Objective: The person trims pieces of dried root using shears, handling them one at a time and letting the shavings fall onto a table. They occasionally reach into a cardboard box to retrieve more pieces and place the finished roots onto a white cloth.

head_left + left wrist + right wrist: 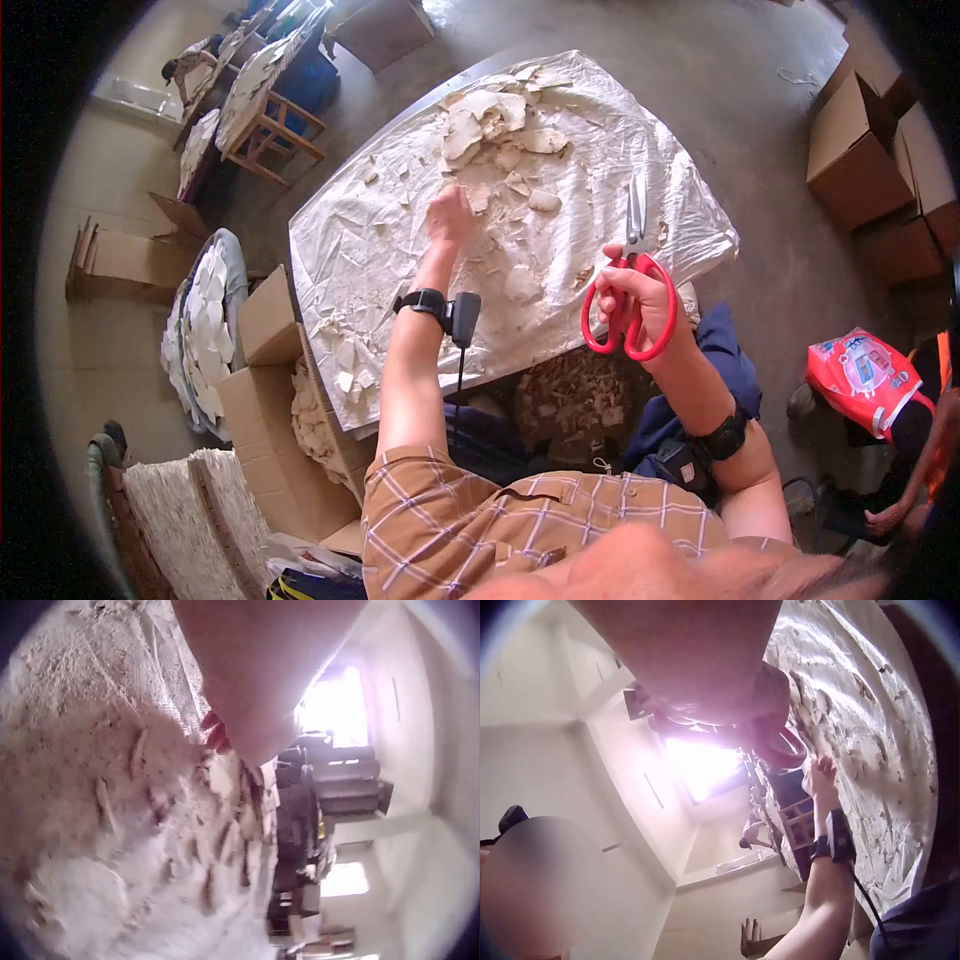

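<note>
Red-handled scissors (634,265) are in my right hand (645,295), fingers curled round the handles, blades pointing away from my body over the sheet's right side. In the right wrist view a loop of the handle (786,754) shows beyond the hand. My left hand (449,215) is low over the white sheet (340,240), beside a small pale piece (480,198) and just short of a heap of pale, flaky pieces (485,120). The left wrist view shows reddish fingertips (216,733) at the pieces; whether they pinch one is hidden.
Cardboard boxes stand at the right (855,160) and left (275,440); the left one holds more pale pieces. A round tray of pieces (205,330) is beyond it. Another person's arm and a red bag (862,380) are at the right. Debris lies on the floor below the sheet's near edge.
</note>
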Demonstrator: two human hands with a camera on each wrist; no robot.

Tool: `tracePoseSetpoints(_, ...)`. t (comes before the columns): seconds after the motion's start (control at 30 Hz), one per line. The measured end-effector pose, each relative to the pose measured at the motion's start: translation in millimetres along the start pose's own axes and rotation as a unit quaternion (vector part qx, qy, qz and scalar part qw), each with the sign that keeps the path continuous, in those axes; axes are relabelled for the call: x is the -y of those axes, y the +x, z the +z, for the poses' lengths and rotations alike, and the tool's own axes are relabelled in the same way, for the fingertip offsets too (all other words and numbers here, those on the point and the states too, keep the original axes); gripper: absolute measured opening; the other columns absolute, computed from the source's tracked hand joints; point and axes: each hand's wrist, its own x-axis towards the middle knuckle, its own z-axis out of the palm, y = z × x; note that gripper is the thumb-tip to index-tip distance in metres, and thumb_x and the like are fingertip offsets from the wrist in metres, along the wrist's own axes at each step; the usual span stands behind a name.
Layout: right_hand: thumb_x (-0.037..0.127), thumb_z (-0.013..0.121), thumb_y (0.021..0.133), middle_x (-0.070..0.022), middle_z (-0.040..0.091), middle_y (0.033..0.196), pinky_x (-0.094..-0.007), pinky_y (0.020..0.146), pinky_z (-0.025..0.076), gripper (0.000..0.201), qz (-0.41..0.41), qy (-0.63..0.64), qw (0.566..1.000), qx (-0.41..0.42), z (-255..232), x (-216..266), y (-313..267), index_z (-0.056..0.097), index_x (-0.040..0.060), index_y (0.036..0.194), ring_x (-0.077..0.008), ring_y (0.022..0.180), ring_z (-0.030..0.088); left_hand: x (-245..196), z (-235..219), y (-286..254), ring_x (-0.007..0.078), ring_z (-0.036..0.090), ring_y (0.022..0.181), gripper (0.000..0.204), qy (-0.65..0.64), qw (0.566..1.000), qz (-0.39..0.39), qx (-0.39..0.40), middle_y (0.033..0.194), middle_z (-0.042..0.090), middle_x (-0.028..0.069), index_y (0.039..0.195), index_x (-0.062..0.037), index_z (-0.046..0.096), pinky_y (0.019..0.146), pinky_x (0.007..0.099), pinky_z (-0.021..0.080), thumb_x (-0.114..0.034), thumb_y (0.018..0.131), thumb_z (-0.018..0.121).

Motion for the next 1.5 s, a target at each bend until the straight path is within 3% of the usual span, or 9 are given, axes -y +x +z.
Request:
tracePoseSetpoints(0.07, 0.003, 0.055, 0.078, -0.0083, 0.054, 0.074, -0.0241, 0.05, 0.046, 0.032, -0.003, -0.007, 1.0, 0.0, 2, -3, -1, 0.043, 0.0007, 0.107, -0.0123, 0.056, 0.053, 8, -2, -5, 0.0242, 0.062, 0.058, 0.016, -0.272, 0.958, -0.09, 0.019, 0.077, 0.064, 0.0116, 0.079, -0.006, 0.06, 0.054, 0.0333, 0.05, -0.02, 0.082, 0.053)
tracePoseSetpoints(0.13, 0.003, 0.055, 0.077, -0.0075, 0.053, 0.073, -0.0237, 0.051, 0.045, 0.032, 0.006, -0.038, 0.999, 0.003, 4, -7, -3, 0.042, -0.0006, 0.107, -0.0119, 0.056, 0.052, -2, -23, -22, 0.016, 0.062, 0.059, 0.018, -0.636, 0.729, -0.248, 0.05, 0.072, 0.064, 0.008, 0.078, -0.0029, 0.061, 0.049, 0.0271, 0.048, -0.019, 0.083, 0.054)
tracePoseSetpoints(0.17, 0.004, 0.055, 0.077, -0.007, 0.052, 0.072, -0.0236, 0.052, 0.044, 0.033, 0.002, -0.054, 0.999, 0.004, 5, -9, -5, 0.042, -0.0008, 0.107, -0.0116, 0.056, 0.051, -7, -33, -29, 0.0132, 0.062, 0.059, 0.021, -0.648, 0.724, -0.224, 0.069, 0.07, 0.064, 0.0053, 0.078, -0.0012, 0.062, 0.046, 0.0248, 0.047, -0.021, 0.082, 0.058)
tracePoseSetpoints(0.3, 0.006, 0.056, 0.076, -0.0066, 0.052, 0.071, -0.0235, 0.053, 0.044, 0.035, 0.02, -0.08, 0.996, 0.032, 10, -12, -13, 0.042, -0.0011, 0.107, -0.0116, 0.056, 0.051, 4, -41, -32, 0.0161, 0.062, 0.062, 0.023, -0.322, 0.926, -0.106, 0.164, 0.076, 0.064, 0.0061, 0.08, -0.0028, 0.065, 0.049, 0.0277, 0.047, -0.026, 0.077, 0.065)
tracePoseSetpoints(0.5, 0.009, 0.058, 0.075, -0.0057, 0.052, 0.069, -0.024, 0.047, 0.044, 0.038, 0.022, -0.136, 0.989, 0.046, 12, -18, -16, 0.042, -0.0015, 0.108, -0.0108, 0.053, 0.051, -20, -19, -21, 0.0273, 0.059, 0.081, 0.036, -0.068, 0.996, 0.047, 0.036, 0.091, 0.06, 0.0103, 0.087, -0.0048, 0.063, 0.072, 0.0351, 0.046, -0.034, 0.068, 0.069)
tracePoseSetpoints(0.6, 0.009, 0.058, 0.075, -0.0058, 0.051, 0.07, -0.0249, 0.044, 0.044, 0.038, 0.021, -0.141, 0.989, 0.039, 12, -18, -11, 0.042, -0.0012, 0.108, -0.011, 0.052, 0.051, -36, -14, -11, 0.0248, 0.055, 0.094, 0.038, 0.058, 0.991, 0.006, 0.117, 0.097, 0.057, 0.0095, 0.091, -0.005, 0.059, 0.077, 0.0346, 0.044, -0.032, 0.066, 0.07)
tracePoseSetpoints(0.83, 0.009, 0.058, 0.075, -0.0057, 0.051, 0.071, -0.0241, 0.044, 0.044, 0.037, 0.028, -0.134, 0.989, 0.048, 12, -20, -9, 0.042, -0.0002, 0.106, -0.0109, 0.052, 0.051, -23, -23, -24, 0.0204, 0.061, 0.069, 0.03, -0.175, 0.982, 0.042, 0.05, 0.079, 0.063, 0.0076, 0.088, -0.005, 0.059, 0.064, 0.0305, 0.048, -0.022, 0.067, 0.072)
tracePoseSetpoints(1.03, 0.01, 0.058, 0.075, -0.0057, 0.051, 0.07, -0.0241, 0.041, 0.042, 0.035, 0.015, -0.153, 0.986, 0.064, 14, -26, -9, 0.042, 0.0003, 0.105, -0.0107, 0.051, 0.05, -57, -91, -69, 0.0101, 0.057, 0.064, 0.011, -0.637, 0.759, -0.075, 0.115, 0.078, 0.061, 0.0043, 0.089, -0.0006, 0.062, 0.057, 0.0209, 0.047, -0.006, 0.079, 0.062)
tracePoseSetpoints(1.5, 0.008, 0.062, 0.075, -0.0059, 0.052, 0.071, -0.0227, 0.044, 0.044, 0.039, -0.064, -0.151, 0.986, 0.043, 17, -33, 2, 0.041, -0.0037, 0.105, -0.0113, 0.053, 0.052, -94, -136, -141, 0.0157, 0.055, 0.082, 0.02, -0.506, 0.834, 0.212, 0.054, 0.088, 0.055, 0.0067, 0.073, -0.0027, 0.061, 0.069, 0.026, 0.045, 0.011, 0.06, 0.067)
